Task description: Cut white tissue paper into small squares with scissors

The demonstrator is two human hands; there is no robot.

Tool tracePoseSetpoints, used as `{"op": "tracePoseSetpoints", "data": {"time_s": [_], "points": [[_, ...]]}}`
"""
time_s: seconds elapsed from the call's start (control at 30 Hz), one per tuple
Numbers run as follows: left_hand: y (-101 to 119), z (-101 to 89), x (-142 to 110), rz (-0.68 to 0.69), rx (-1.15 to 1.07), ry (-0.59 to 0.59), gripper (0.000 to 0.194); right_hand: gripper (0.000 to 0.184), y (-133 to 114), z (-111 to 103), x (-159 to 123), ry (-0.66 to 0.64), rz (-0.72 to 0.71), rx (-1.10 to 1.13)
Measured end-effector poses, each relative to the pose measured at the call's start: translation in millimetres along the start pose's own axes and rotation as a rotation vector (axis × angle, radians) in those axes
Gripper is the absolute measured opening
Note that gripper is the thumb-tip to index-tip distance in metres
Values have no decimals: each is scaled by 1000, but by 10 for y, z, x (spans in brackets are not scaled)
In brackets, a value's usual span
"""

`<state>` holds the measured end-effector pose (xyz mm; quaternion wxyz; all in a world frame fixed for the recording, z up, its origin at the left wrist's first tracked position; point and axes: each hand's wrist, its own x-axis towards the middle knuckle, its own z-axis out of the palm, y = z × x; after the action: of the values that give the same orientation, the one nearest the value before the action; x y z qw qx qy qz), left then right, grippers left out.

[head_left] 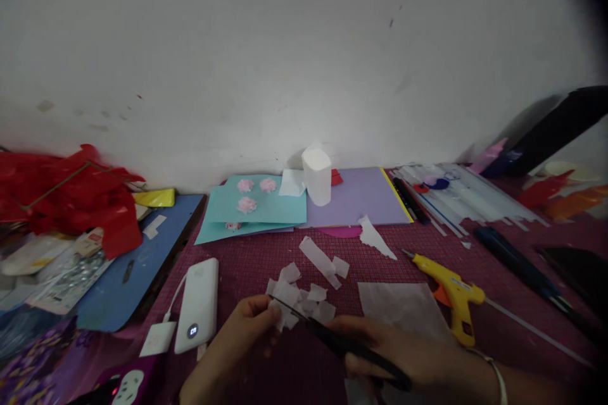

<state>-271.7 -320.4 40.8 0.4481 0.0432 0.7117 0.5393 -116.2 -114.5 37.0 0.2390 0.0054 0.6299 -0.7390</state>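
My right hand (403, 348) grips a pair of black-handled scissors (349, 347), with the blades pointing left. At the blade tips, my left hand (240, 335) is closed in a pinch, apparently on a small piece of thin white paper that its fingers mostly hide. Beneath the blades lies a loose pile of cut white paper pieces (289, 278). A longer paper strip (318, 258) rests behind the pile. Partly under my right forearm is a larger white paper sheet (394, 304).
Right of the sheet lies a yellow glue gun (449, 288). A white power bank (197, 304) is at left. Pink paper flowers (247, 204) sit on teal card (218, 205); beside them stands a white container (317, 177). Glue sticks (451, 193) lie back right, red plastic (61, 190) far left.
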Motion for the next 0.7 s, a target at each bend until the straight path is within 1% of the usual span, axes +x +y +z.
{"op": "tracePoseSetpoints", "data": {"time_s": [0.07, 0.2, 0.27, 0.33, 0.43, 0.5, 0.57, 0.63, 0.7], "points": [[16, -6, 9, -3, 19, -4, 36, 47, -28, 21, 2, 17, 29, 29], [17, 2, 18, 0, 17, -3, 35, 44, -87, 91, 3, 97, 131, 54], [-2, -1, 16, 1, 8, -12, 35, 45, -74, 111, 14, 108, 132, 72], [-26, -26, 6, -11, 20, -29, 35, 51, -24, 110, 34, 74, 83, 115], [-56, -133, -12, -19, 93, -26, 37, 58, 70, 90, 65, -47, -16, 222], [-66, -243, -17, 47, 188, -4, 37, 58, 112, 80, 70, -109, -48, 329], [-64, -356, -9, 143, 318, 44, 38, 57, 130, 71, 55, -133, -50, 425], [-49, -432, 11, 219, 451, 125, 41, 56, 138, 59, 23, -137, -41, 481], [-24, -448, 43, 284, 540, 213, 41, 55, 146, 43, -10, -133, -34, 507]]}}
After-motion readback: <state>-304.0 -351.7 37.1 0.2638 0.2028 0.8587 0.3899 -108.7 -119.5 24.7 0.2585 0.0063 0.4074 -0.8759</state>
